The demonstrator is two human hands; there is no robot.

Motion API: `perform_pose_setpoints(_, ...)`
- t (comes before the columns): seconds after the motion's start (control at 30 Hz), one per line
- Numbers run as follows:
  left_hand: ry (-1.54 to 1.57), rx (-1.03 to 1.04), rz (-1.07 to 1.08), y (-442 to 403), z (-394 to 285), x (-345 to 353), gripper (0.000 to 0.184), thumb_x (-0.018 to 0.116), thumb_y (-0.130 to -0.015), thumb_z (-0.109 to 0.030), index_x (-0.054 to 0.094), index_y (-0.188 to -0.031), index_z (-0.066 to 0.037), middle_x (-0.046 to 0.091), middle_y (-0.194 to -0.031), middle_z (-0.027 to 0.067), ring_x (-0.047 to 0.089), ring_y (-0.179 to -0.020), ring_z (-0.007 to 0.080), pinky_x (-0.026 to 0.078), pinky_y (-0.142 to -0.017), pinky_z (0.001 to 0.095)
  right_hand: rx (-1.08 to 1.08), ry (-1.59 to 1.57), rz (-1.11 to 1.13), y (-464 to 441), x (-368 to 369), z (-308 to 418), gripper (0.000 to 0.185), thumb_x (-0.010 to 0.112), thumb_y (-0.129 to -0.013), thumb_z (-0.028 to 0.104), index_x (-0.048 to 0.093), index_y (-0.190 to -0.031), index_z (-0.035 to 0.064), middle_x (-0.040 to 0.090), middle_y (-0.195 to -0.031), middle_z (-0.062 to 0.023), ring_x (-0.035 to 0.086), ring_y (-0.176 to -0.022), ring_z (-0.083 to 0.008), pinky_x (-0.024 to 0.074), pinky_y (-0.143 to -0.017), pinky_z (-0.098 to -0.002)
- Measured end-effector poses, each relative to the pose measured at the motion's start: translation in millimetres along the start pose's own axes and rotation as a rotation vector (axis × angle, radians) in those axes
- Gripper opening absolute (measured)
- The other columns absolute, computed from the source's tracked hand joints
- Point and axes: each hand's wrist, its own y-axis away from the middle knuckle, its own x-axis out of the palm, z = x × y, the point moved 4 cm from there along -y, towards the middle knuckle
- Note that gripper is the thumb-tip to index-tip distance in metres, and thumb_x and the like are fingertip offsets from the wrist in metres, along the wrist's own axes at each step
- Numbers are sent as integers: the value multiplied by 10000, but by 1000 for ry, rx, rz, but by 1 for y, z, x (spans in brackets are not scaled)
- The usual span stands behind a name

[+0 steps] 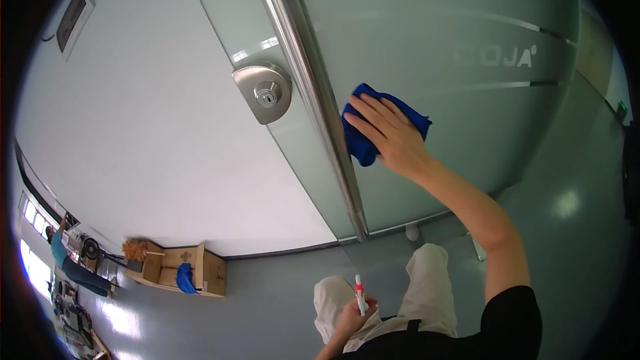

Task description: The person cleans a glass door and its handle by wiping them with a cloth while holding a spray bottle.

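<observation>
The right hand lies with its fingers spread over a dark blue soft cloth, and presses it on the greenish glass door. This cloth is just beside a long, round, shiny metal bar handle; whether its edge touches the bar, I cannot tell. The left hand is lower, near the knees in pale trousers, and grasps a small white bottle-like object with a red band.

For good wiping, I think the palm should press evenly, with the cloth kept flat under all the fingers, and the strokes should run along the bar and overlap a little. Its loose corner could fold, so it is better tucked in.

On one side, the bar limits the strokes, and beyond it sits a rounded silver metal lock. On the other side the glass is wide and open, up to the pale printed letters. Below, the door ends near the grey shiny floor.
</observation>
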Motion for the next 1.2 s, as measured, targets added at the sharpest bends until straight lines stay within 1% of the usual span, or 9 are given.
perform_pose_setpoints(0.13, 28, 15, 16, 2, 10, 3, 207, 704, -845, -157, 661, -1016, -48, 679, -885, 66, 650, -834, 164, 509, -768, 304, 42, -35, -116, 18, 3, -14, 721, 748, -620, 37, 567, -1314, 117, 459, -1417, -115, 441, -1310, -303, 430, -1032, -423)
perform_pose_setpoints(0.23, 10, 49, 26, -2, 18, 3, 204, 704, -842, -153, 663, -1012, -49, 681, -893, 68, 651, -838, 166, 511, -771, 307, 23, -29, -216, 12, 10, -13, 694, 732, -639, 49, 566, -1310, 111, 463, -1418, -106, 442, -1311, -290, 403, -1048, -421)
perform_pose_setpoints(0.43, 21, 11, 6, -5, 0, -4, 198, 704, -837, -144, 664, -1004, -46, 681, -903, 66, 649, -849, 170, 508, -779, 304, -12, 58, -112, -1, 7, -1, 611, 682, -700, 54, 568, -1299, 96, 470, -1434, -49, 452, -1309, -242, 341, -1076, -417)
perform_pose_setpoints(0.6, 25, 5, 6, -2, 2, -1, 197, 701, -840, -144, 661, -1005, -45, 679, -910, 64, 648, -854, 174, 505, -783, 303, 137, 37, -314, -6, -3, -9, 485, 592, -769, 25, 599, -1252, 67, 525, -1388, -51, 469, -1298, -225, 361, -1061, -418)
perform_pose_setpoints(0.73, -22, 1, 25, -3, 9, 0, 203, 707, -837, -144, 658, -1006, -45, 679, -917, 63, 649, -855, 182, 506, -783, 308, 1, -34, -187, 0, 22, 14, 444, 571, -787, 28, 621, -1226, 74, 520, -1402, -50, 481, -1277, -223, 368, -1044, -435)
perform_pose_setpoints(0.83, -29, 17, 9, 0, 13, -2, 206, 709, -837, -150, 659, -1007, -46, 679, -915, 70, 650, -850, 188, 507, -778, 312, -15, 140, -204, -6, 0, -6, 450, 552, -803, 31, 624, -1240, 105, 526, -1399, -48, 485, -1262, -220, 365, -1045, -430)
perform_pose_setpoints(0.97, -5, 62, -21, 1, 10, -2, 206, 708, -837, -153, 660, -1008, -48, 680, -905, 80, 651, -837, 189, 509, -768, 317, 183, 50, -298, -9, -2, -1, 417, 536, -816, 44, 643, -1212, 122, 554, -1371, 7, 482, -1258, -213, 344, -1067, -420)
perform_pose_setpoints(1.1, -27, 6, 24, 3, 6, -2, 199, 705, -835, -141, 662, -1005, -47, 678, -893, 76, 650, -826, 189, 509, -763, 317, -8, 133, -149, -1, 8, 3, 414, 547, -818, 78, 642, -1217, 136, 554, -1370, 28, 475, -1264, -216, 321, -1090, -420)
perform_pose_setpoints(1.2, -25, 27, 14, 4, 13, 0, 198, 703, -835, -138, 664, -1005, -44, 676, -888, 73, 649, -823, 189, 510, -761, 317, 81, 198, -258, -7, -7, -11, 431, 568, -801, 63, 639, -1220, 130, 552, -1373, 24, 473, -1267, -210, 326, -1086, -414)
